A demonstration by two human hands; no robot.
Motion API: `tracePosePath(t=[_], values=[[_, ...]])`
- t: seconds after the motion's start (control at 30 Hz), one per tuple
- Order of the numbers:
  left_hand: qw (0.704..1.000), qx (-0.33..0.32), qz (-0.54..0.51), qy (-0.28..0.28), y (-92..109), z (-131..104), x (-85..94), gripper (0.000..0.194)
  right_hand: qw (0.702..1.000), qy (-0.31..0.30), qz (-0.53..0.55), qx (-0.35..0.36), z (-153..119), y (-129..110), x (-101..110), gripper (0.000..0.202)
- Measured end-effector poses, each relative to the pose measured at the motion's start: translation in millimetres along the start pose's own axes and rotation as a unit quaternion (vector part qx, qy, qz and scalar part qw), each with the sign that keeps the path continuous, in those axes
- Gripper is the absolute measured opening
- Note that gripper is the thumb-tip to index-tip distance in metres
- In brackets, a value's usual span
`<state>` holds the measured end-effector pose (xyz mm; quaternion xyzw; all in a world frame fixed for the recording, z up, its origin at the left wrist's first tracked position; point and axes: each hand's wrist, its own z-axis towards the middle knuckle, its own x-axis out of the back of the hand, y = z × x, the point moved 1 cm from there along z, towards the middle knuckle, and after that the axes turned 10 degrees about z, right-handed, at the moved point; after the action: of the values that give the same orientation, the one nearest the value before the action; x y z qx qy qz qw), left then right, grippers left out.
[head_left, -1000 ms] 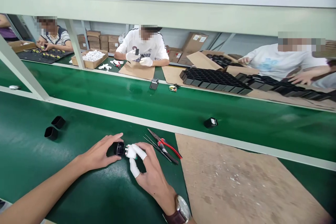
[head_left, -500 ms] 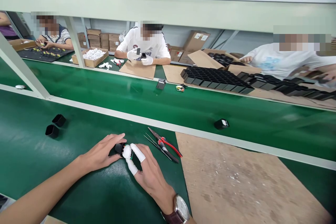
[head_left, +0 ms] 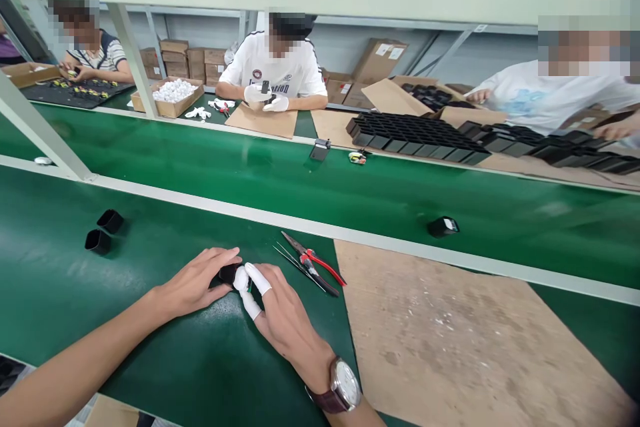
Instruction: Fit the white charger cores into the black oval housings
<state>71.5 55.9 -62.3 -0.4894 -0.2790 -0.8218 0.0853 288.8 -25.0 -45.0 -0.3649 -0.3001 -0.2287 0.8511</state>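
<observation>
My left hand is closed round a small black plastic housing, lying on its side on the green table. My right hand, with white finger cots on thumb and forefinger, pinches a round white piece at the housing's open end. A bit of green, perhaps a circuit board, shows beside the white piece; the rest is hidden by my fingers. Just beyond my right hand lie red-and-black long-nose pliers and a pair of tweezers.
Two black housings stand at the left. A stained cardboard sheet covers the table at right. Past a pale rail, a green conveyor belt carries another housing and small parts. Co-workers sit opposite, near rows of black housings.
The white piece sits slightly closer to the black housing in my hands. On the belt, the housing and small parts have shifted right. The camera view has tilted down a little.
</observation>
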Motion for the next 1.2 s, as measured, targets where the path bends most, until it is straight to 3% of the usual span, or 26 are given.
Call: tracePosePath(t=[0.2,0.33,0.43,0.63,0.77,0.93,1.2], values=[[1.0,-0.005,-0.006,0.01,1,1,-1.7,0.078,1.0,-0.016,0.0,-0.008,-4,2,1,0.054],[0.998,0.04,-0.041,-0.004,0,-1,-4.0,0.084,0.999,0.03,0.034,0.006,-9,8,-3,0.055],[0.994,0.066,-0.08,-0.022,-1,-4,-6.2,0.086,0.997,0.054,0.043,0.034,-10,10,-8,0.042],[0.977,0.093,-0.18,-0.071,0,-5,-9.6,0.084,0.998,0.024,0.058,0.002,-4,9,-16,0.022],[0.976,0.076,-0.197,-0.049,4,-3,-7.5,0.06,0.995,0.023,0.093,-0.022,-6,11,-18,0.028],[0.993,-0.026,-0.116,0.001,5,-1,-0.6,0.024,0.998,0.021,0.06,-0.024,-10,9,-17,0.024],[0.991,-0.024,-0.133,0.011,6,2,1.6,0.013,0.997,-0.011,0.068,-0.043,-8,8,-10,0.029]])
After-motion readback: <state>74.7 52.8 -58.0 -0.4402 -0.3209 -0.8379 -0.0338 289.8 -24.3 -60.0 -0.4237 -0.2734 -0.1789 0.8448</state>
